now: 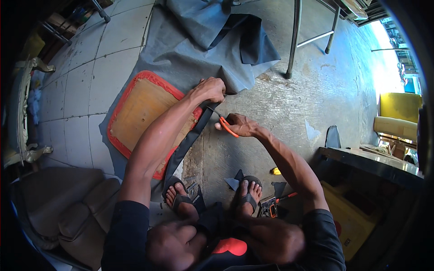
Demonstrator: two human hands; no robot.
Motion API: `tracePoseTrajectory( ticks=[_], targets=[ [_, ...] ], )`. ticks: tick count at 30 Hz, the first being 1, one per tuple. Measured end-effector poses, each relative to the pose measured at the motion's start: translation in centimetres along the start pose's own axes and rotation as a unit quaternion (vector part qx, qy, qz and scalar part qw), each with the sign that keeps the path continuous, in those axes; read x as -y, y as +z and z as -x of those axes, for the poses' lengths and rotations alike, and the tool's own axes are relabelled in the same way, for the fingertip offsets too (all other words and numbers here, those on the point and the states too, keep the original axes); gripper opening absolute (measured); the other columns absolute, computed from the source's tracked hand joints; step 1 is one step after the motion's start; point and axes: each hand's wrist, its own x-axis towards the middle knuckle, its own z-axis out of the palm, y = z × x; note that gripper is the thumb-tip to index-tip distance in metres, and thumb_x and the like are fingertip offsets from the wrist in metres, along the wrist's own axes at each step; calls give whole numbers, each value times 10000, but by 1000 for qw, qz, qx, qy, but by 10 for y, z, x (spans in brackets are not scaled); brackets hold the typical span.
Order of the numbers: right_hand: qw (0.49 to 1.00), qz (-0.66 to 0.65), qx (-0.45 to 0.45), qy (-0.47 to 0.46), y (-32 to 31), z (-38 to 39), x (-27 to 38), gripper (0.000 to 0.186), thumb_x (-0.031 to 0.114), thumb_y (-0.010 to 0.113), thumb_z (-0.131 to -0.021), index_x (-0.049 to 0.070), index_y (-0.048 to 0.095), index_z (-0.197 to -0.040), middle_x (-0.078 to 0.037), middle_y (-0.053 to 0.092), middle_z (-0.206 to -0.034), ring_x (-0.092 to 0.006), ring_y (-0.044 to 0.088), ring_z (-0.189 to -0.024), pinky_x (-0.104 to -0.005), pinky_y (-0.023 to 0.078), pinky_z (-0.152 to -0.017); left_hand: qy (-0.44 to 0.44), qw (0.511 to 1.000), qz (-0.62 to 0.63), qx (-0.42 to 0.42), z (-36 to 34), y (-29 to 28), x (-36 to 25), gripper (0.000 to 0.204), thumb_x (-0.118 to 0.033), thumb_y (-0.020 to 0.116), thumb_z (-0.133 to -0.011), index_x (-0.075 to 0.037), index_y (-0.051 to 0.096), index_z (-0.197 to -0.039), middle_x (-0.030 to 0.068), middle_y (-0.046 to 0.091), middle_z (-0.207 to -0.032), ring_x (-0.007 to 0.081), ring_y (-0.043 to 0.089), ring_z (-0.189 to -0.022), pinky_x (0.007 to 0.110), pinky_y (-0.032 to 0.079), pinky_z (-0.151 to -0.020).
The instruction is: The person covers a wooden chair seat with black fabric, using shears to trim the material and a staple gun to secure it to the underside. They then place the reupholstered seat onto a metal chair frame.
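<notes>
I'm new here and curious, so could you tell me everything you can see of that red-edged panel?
The panel is squarish with rounded corners: a tan, wood-like face with small dark marks, bordered by a red band that looks puckered, perhaps fabric. It lies flat on a grey sheet, set askew. A dark strip runs along its right side. The left forearm crosses above and hides part of it; whether they touch, I cannot tell.

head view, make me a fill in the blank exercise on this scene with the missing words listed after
The right hand holds a slender hand tool with ____ handles.
The flat brown wooden panel has a ____ border.
The yellow upholstered seat stands near the picture's ____ edge.

Missing words: orange, red, right.
</notes>
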Motion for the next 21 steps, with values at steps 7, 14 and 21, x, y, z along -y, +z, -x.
tracePoseTrajectory(
  ticks=[7, 14, 21],
  targets=[
    [992, 81, -47, -83, 6, -17, -16, 781, 751, 575, -912, -19, 650, -798, -226, 629, -691, -360, 653, -664, -473, 489, -649, 9, 985, 72, -158, 8, 34, -5, 183, -29, 661, -697, -21, 777, -839, 296, 714, -881, 474, 724, -882, 493, 601, -778],
    [997, 39, -20, -65, 2, -33, -6, 733, 731, 566, -935, 13, 707, -987, -215, 675, -792, -341, 674, -757, -464, 500, -731, -38, 979, 75, -184, 29, 29, -21, 139, -48, 669, -743, 57, 746, -791, 326, 705, -843, 472, 736, -833, 496, 602, -724],
    [974, 23, -91, -208, 4, -56, -30, 507, 583, 616, -956, 101, 711, -1079, -192, 722, -930, -352, 708, -877, -472, 520, -794, -59, 968, 129, -209, 27, 29, -32, 227, -211, 676, -878, 5, 749, -885, 294, 715, -890, 482, 713, -887, 530, 577, -802]
  ],
)
